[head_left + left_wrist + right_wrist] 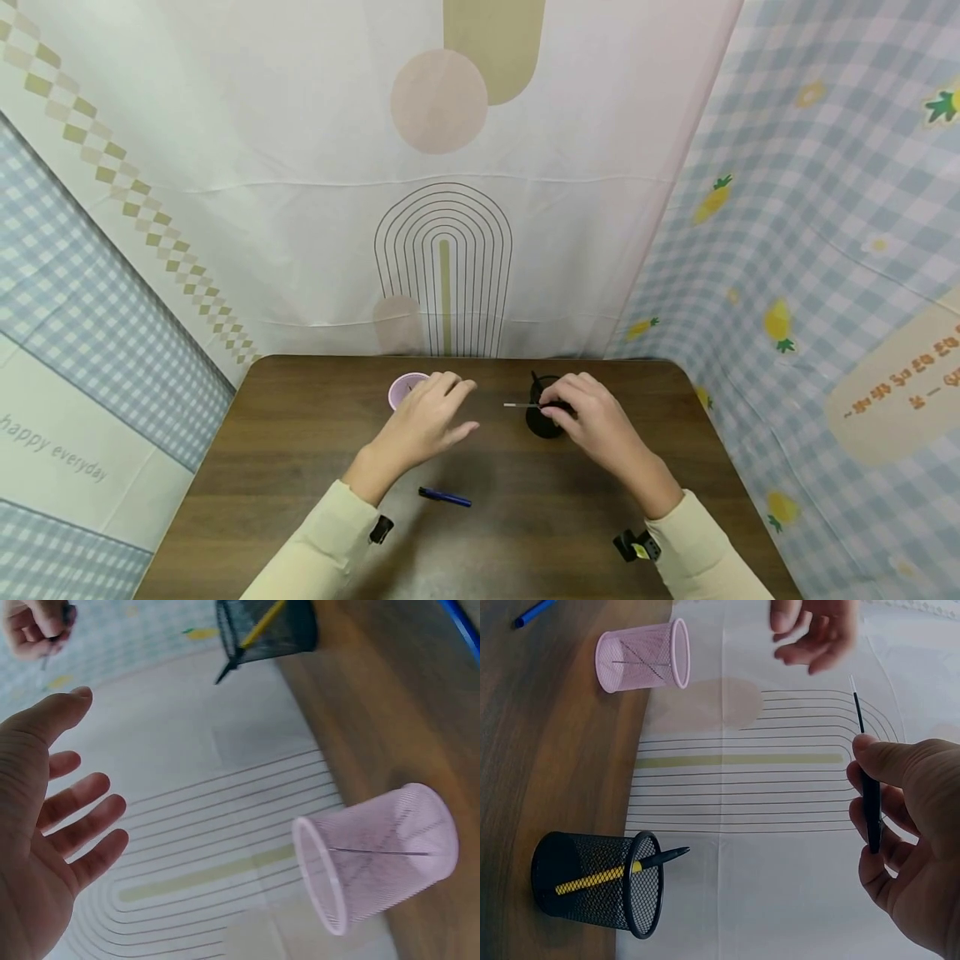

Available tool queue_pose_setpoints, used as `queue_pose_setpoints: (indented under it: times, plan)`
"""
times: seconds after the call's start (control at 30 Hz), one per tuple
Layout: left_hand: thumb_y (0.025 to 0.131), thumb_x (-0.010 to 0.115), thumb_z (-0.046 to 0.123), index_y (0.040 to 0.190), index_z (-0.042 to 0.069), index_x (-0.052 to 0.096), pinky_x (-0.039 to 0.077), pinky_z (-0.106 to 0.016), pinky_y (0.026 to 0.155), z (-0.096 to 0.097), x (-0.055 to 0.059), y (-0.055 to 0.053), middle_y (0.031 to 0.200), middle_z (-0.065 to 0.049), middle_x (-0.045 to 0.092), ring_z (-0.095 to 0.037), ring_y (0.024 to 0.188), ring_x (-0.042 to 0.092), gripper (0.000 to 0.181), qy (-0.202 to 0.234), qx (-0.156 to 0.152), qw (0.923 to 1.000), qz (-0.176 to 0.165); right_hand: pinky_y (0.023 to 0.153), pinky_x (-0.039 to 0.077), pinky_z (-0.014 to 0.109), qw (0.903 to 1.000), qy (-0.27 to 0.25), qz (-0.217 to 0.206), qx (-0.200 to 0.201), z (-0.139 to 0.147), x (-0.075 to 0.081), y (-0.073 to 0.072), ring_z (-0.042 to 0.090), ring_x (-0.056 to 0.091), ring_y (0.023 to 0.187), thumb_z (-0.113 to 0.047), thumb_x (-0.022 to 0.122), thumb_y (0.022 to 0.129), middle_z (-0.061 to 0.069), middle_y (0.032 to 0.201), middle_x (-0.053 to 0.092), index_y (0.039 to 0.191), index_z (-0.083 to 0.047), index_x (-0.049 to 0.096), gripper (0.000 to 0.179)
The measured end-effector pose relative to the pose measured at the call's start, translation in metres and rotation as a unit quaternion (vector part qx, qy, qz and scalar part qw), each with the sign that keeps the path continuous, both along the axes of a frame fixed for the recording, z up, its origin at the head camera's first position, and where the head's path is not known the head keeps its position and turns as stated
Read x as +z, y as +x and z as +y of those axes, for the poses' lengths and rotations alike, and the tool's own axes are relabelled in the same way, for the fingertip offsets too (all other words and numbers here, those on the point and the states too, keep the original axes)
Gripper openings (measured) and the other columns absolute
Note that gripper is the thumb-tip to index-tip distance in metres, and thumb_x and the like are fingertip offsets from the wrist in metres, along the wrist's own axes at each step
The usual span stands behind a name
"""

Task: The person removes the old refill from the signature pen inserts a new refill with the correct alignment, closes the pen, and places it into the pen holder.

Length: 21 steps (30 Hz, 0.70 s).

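My right hand (600, 421) is raised above the black mesh pen cup (551, 881) and pinches a slim screwdriver (871, 806). The screwdriver has a black handle and a thin shaft with a pale tip, pointing left toward the other hand. Inside the black cup leans a yellow and black pen-like item (592, 883), its dark end above the rim. My left hand (423, 425) hovers near the pink mesh pen cup (375, 894), fingers apart and holding nothing. A thin dark rod (379, 852) shows within the pink cup; its kind is unclear.
A blue pen (445, 497) lies on the brown wooden table (300, 467), nearer to me than the cups. Behind the table hangs a white patterned cloth (315, 267). Blue checked cloth (750, 250) covers the right side.
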<state>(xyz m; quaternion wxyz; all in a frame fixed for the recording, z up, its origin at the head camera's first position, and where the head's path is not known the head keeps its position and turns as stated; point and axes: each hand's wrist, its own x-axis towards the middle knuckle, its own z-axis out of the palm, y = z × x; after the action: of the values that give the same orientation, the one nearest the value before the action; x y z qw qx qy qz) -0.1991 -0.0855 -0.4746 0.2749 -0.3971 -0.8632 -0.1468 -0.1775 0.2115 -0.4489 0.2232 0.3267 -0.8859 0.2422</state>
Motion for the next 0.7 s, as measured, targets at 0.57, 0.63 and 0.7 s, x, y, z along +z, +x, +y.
queue_pose_setpoints:
  times: [0.57, 0.63, 0.7]
  plan:
    - [0.085, 0.084, 0.036, 0.12, 0.007, 0.067, 0.054, -0.038, 0.083, 0.027, 0.04, 0.016, 0.108, -0.007, 0.066, -0.025, 0.099, 0.063, 0.048, 0.006, -0.004, 0.9994, 0.034, 0.075, 0.057, 0.033, 0.9997, -0.004, 0.014, 0.017, -0.004, 0.001, 0.0, 0.012, 0.065, 0.09, -0.008, 0.088, 0.078, -0.006, 0.099, 0.071, 0.099, -0.016, 0.072, 0.027]
    - [0.084, 0.085, 0.036, 0.119, 0.007, 0.068, 0.054, -0.038, 0.081, 0.029, 0.041, 0.016, 0.107, -0.007, 0.066, -0.025, 0.098, 0.063, 0.048, 0.009, -0.003, 0.9992, 0.038, 0.075, 0.057, 0.032, 0.9998, -0.004, 0.012, 0.018, -0.005, 0.002, 0.0, 0.012, 0.065, 0.09, -0.01, 0.088, 0.079, -0.006, 0.1, 0.071, 0.099, -0.016, 0.072, 0.026]
    - [0.084, 0.085, 0.035, 0.117, 0.007, 0.069, 0.054, -0.038, 0.08, 0.032, 0.041, 0.016, 0.107, -0.007, 0.066, -0.025, 0.098, 0.063, 0.046, 0.013, -0.005, 0.9991, 0.04, 0.074, 0.057, 0.031, 0.9997, -0.004, 0.012, 0.02, -0.006, 0.003, 0.0, 0.012, 0.065, 0.09, -0.012, 0.088, 0.079, -0.005, 0.099, 0.072, 0.099, -0.016, 0.071, 0.026]
